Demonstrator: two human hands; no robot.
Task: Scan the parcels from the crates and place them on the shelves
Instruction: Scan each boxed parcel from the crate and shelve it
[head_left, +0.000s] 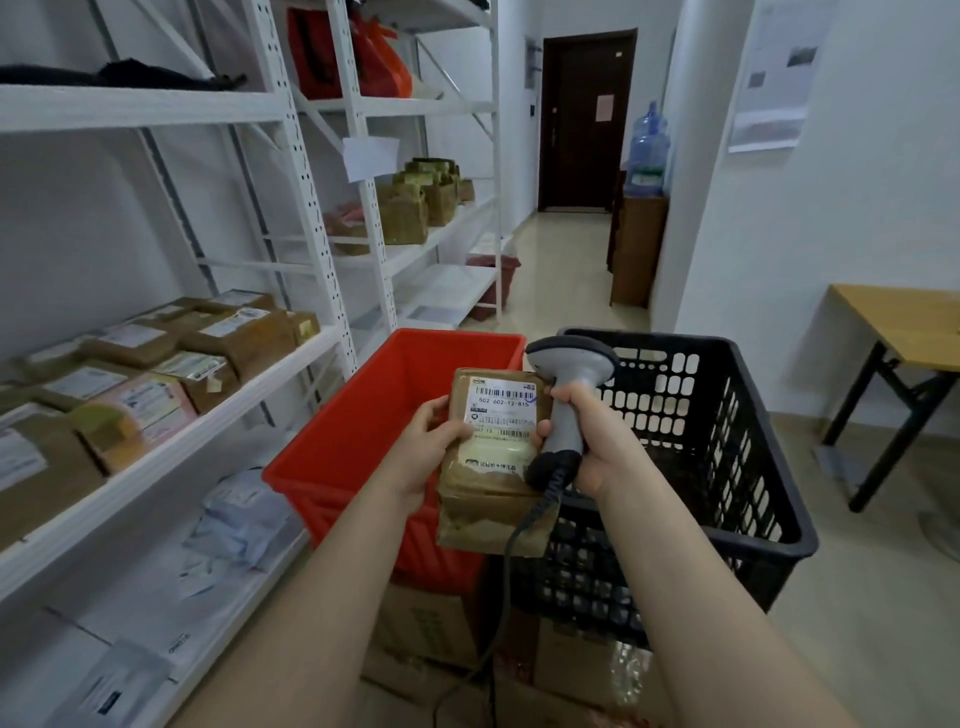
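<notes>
My left hand (427, 446) grips a brown cardboard parcel (493, 488) by its left edge, thumb on the white barcode label (502, 410). The parcel hangs upright over the gap between a red crate (363, 415) and a black slotted crate (727, 431). My right hand (597, 441) holds the grey barcode scanner (569, 395) by its handle, right beside the parcel, with fingertips touching the parcel's right edge. The scanner's head sits at the parcel's top right corner. Its black cable (498, 597) trails down in front of the crates.
White metal shelves (218, 410) run along the left, bearing several labelled brown parcels (156, 374) and, lower down, grey mail bags (239, 519). Cardboard boxes (431, 623) lie under the crates. A wooden table (904, 322) stands at right; a corridor with a dark door (584, 119) lies ahead.
</notes>
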